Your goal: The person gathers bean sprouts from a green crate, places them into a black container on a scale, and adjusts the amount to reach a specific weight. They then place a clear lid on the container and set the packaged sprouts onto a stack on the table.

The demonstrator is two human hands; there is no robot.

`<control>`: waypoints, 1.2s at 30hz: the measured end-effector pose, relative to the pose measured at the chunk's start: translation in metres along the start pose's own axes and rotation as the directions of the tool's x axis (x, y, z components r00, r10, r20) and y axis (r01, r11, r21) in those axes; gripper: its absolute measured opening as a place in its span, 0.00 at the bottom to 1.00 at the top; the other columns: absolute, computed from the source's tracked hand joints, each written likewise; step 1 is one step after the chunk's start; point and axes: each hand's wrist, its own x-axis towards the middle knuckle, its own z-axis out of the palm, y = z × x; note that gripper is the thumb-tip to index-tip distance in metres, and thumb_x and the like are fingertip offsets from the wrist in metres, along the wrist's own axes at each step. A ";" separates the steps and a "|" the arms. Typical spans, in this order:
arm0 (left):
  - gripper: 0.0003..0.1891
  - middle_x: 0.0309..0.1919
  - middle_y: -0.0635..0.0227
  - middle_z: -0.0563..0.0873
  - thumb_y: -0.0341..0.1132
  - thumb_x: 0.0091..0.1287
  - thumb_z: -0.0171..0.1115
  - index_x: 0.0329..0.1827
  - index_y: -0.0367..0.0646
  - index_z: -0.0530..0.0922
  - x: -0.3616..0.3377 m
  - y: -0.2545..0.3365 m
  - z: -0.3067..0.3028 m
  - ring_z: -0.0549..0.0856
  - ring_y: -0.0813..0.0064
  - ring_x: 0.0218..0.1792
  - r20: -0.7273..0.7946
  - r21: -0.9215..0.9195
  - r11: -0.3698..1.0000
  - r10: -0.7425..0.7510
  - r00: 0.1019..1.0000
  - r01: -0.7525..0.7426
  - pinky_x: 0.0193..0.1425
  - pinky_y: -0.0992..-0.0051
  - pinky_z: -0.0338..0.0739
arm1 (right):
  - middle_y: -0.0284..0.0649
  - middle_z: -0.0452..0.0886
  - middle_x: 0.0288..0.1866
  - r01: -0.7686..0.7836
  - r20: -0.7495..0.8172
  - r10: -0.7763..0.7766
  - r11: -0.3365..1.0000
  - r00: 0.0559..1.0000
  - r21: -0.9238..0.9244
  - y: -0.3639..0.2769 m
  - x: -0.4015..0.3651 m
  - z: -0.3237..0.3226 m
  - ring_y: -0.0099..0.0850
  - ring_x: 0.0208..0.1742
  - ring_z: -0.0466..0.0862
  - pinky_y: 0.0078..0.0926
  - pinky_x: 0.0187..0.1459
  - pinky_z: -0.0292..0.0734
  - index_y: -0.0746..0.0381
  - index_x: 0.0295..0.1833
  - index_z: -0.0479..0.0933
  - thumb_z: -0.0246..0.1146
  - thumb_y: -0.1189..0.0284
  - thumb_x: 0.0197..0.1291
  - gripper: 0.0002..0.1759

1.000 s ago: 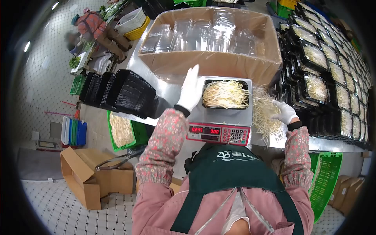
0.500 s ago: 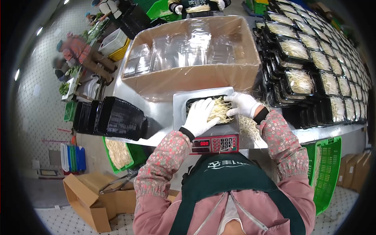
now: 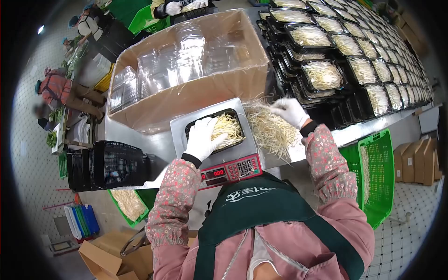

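My left hand (image 3: 202, 138), in a white glove, lies with fingers stretched over the bean sprouts (image 3: 227, 129) in a black plastic tray (image 3: 223, 148). This tray rests on the metal plate of a red digital scale (image 3: 232, 171), whose display shows zeros. Off to the right, my right hand (image 3: 290, 112), also gloved in white, is pinched at the fingertips around a few thin bean sprouts. Beneath and beside it a loose pile of bean sprouts (image 3: 273, 133) spreads over the metal table (image 3: 161, 140). The left palm hides part of the tray.
Behind the scale stands a cardboard box (image 3: 196, 95) of clear plastic lids (image 3: 170, 65). Stacked black trays (image 3: 116, 163) are at left; filled packs (image 3: 322, 75) crowd the right. Green crates (image 3: 380, 175) flank the table below. A co-worker's gloved hands (image 3: 173, 8) show at the top.
My right hand has left the tray and moved right to the loose sprouts. The left hand stays on the tray's sprouts. The whole view has turned and shifted.
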 end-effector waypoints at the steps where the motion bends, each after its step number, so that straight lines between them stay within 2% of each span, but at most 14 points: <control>1: 0.33 0.59 0.56 0.77 0.56 0.64 0.63 0.64 0.40 0.75 0.000 0.000 0.000 0.74 0.55 0.59 -0.005 0.004 1.000 0.004 1.000 -0.004 0.63 0.58 0.67 | 0.47 0.85 0.35 -0.072 0.014 0.073 0.995 0.997 -0.064 0.020 -0.009 0.007 0.41 0.38 0.86 0.33 0.43 0.79 0.59 0.40 0.86 0.71 0.63 0.57 0.12; 3: 0.33 0.59 0.55 0.77 0.56 0.64 0.63 0.64 0.40 0.75 0.000 -0.001 0.002 0.74 0.55 0.59 -0.012 0.014 1.000 0.010 1.000 -0.010 0.63 0.58 0.66 | 0.47 0.77 0.64 -0.078 0.083 0.122 0.912 0.989 -0.404 0.045 -0.027 0.021 0.45 0.65 0.76 0.43 0.62 0.72 0.52 0.55 0.83 0.74 0.53 0.51 0.26; 5: 0.33 0.59 0.55 0.77 0.56 0.64 0.64 0.64 0.40 0.75 0.000 -0.001 0.002 0.74 0.54 0.59 -0.010 0.017 1.000 0.011 1.000 -0.011 0.64 0.58 0.66 | 0.41 0.72 0.72 -0.133 -0.096 0.095 0.802 0.991 -0.583 0.048 -0.036 0.047 0.45 0.74 0.65 0.46 0.70 0.63 0.54 0.59 0.80 0.74 0.51 0.49 0.32; 11: 0.35 0.62 0.54 0.77 0.53 0.62 0.67 0.66 0.39 0.73 -0.004 0.006 -0.008 0.73 0.52 0.63 -0.016 -0.037 0.999 0.028 0.999 -0.028 0.68 0.57 0.65 | 0.40 0.69 0.73 -0.047 0.003 0.057 0.854 0.998 -0.518 0.083 -0.025 0.068 0.45 0.78 0.59 0.53 0.72 0.57 0.54 0.49 0.85 0.72 0.56 0.51 0.21; 12: 0.35 0.63 0.54 0.77 0.52 0.61 0.68 0.67 0.39 0.73 -0.008 0.008 -0.011 0.73 0.52 0.64 -0.026 -0.061 0.998 0.028 0.999 -0.030 0.70 0.57 0.64 | 0.41 0.80 0.62 0.024 -0.089 -0.076 0.877 0.993 -0.480 0.074 -0.029 0.059 0.45 0.69 0.72 0.48 0.65 0.68 0.55 0.42 0.85 0.70 0.58 0.55 0.15; 15: 0.36 0.65 0.52 0.76 0.47 0.60 0.70 0.69 0.39 0.71 -0.027 0.006 -0.010 0.72 0.52 0.67 -0.193 -0.153 0.988 -0.030 0.981 0.000 0.74 0.59 0.63 | 0.45 0.86 0.45 -0.137 -0.049 0.129 0.953 0.990 -0.271 0.037 -0.024 0.025 0.46 0.52 0.83 0.42 0.53 0.77 0.57 0.41 0.84 0.69 0.58 0.57 0.15; 16: 0.33 0.66 0.52 0.75 0.40 0.63 0.68 0.70 0.38 0.70 -0.034 0.006 -0.009 0.72 0.54 0.68 -0.204 -0.263 0.964 -0.099 0.974 0.043 0.74 0.62 0.64 | 0.48 0.86 0.36 -0.051 -0.070 0.033 0.959 0.997 -0.278 0.022 -0.022 0.015 0.48 0.41 0.85 0.40 0.44 0.79 0.57 0.42 0.84 0.69 0.58 0.58 0.15; 19: 0.30 0.66 0.51 0.75 0.36 0.68 0.64 0.71 0.38 0.68 -0.045 0.014 -0.008 0.74 0.57 0.68 -0.199 -0.616 0.768 -0.369 0.908 0.177 0.73 0.65 0.65 | 0.46 0.85 0.34 -0.006 -0.040 0.002 0.994 0.999 -0.110 -0.035 -0.007 -0.005 0.45 0.37 0.85 0.37 0.41 0.78 0.58 0.41 0.84 0.70 0.61 0.58 0.13; 20: 0.26 0.67 0.52 0.75 0.33 0.71 0.59 0.72 0.38 0.68 -0.048 0.010 -0.007 0.73 0.60 0.68 -0.271 -0.583 0.797 -0.376 0.886 0.160 0.73 0.67 0.65 | 0.45 0.84 0.31 0.128 -0.059 -0.134 0.987 0.989 -0.095 -0.052 -0.001 -0.006 0.44 0.34 0.84 0.35 0.38 0.77 0.59 0.41 0.84 0.70 0.62 0.58 0.12; 24: 0.34 0.77 0.55 0.59 0.52 0.81 0.40 0.81 0.40 0.47 -0.046 -0.010 0.013 0.62 0.59 0.76 -0.367 -0.907 0.378 -0.491 0.790 -0.187 0.79 0.61 0.57 | 0.42 0.83 0.32 0.440 -0.001 -0.442 0.894 0.897 -0.082 -0.129 0.024 0.017 0.43 0.35 0.84 0.35 0.37 0.77 0.58 0.38 0.83 0.70 0.64 0.57 0.09; 26: 0.38 0.79 0.55 0.56 0.56 0.79 0.41 0.82 0.41 0.44 -0.046 -0.001 0.011 0.58 0.58 0.78 -0.432 -0.878 0.417 -0.483 0.762 -0.233 0.80 0.60 0.53 | 0.38 0.83 0.32 0.621 0.045 -0.629 0.750 0.776 -0.229 -0.152 0.039 0.046 0.40 0.38 0.84 0.37 0.39 0.79 0.55 0.35 0.82 0.68 0.64 0.57 0.07; 28: 0.35 0.77 0.55 0.60 0.50 0.79 0.46 0.81 0.40 0.49 -0.043 0.006 0.013 0.59 0.60 0.78 -0.526 -0.821 0.499 -0.473 0.707 -0.277 0.80 0.62 0.53 | 0.42 0.84 0.36 0.623 0.192 -0.593 0.733 0.782 -0.273 -0.173 0.045 0.084 0.44 0.42 0.84 0.41 0.44 0.80 0.57 0.39 0.82 0.68 0.62 0.56 0.10; 32: 0.23 0.71 0.54 0.72 0.31 0.74 0.52 0.71 0.40 0.70 -0.052 -0.015 0.028 0.66 0.58 0.75 -0.452 -0.358 0.922 -0.312 0.836 0.151 0.77 0.65 0.59 | 0.47 0.84 0.42 0.635 0.371 -0.530 0.723 0.763 -0.273 -0.170 0.051 0.118 0.48 0.48 0.83 0.43 0.52 0.78 0.59 0.51 0.81 0.71 0.59 0.53 0.23; 36: 0.20 0.67 0.54 0.75 0.32 0.74 0.53 0.68 0.43 0.73 -0.056 -0.013 0.022 0.67 0.52 0.73 -0.437 -0.238 0.959 -0.246 0.865 0.152 0.76 0.60 0.61 | 0.50 0.81 0.53 0.589 0.385 -0.502 0.794 0.774 -0.149 -0.146 0.054 0.077 0.48 0.57 0.80 0.40 0.59 0.75 0.61 0.62 0.75 0.73 0.58 0.52 0.34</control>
